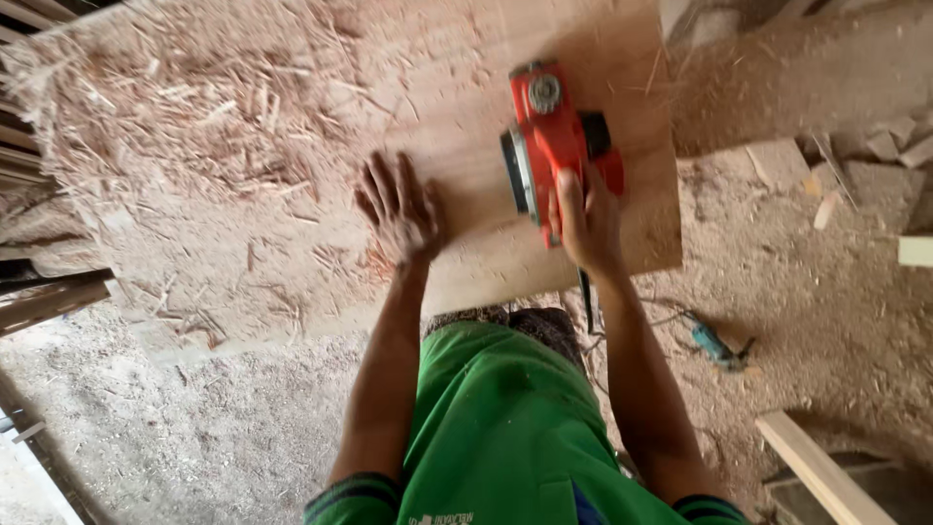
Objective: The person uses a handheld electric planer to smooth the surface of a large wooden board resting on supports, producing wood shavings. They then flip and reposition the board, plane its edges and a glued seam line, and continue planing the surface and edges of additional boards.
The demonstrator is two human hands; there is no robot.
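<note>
Red planer [549, 146] gripped by right hand [586, 222]; left hand [400, 209] spread flat on plywood board [466, 165]

planer [549, 136] on board [466, 117], r hand [586, 219] on it, l hand [398, 209] flat at left

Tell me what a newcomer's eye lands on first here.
First, the red electric planer near the right edge of the wooden board, with the right hand on its grip. Next, the left hand pressed flat on the board beside it. Then the heap of wood shavings covering the board's left side.
</note>
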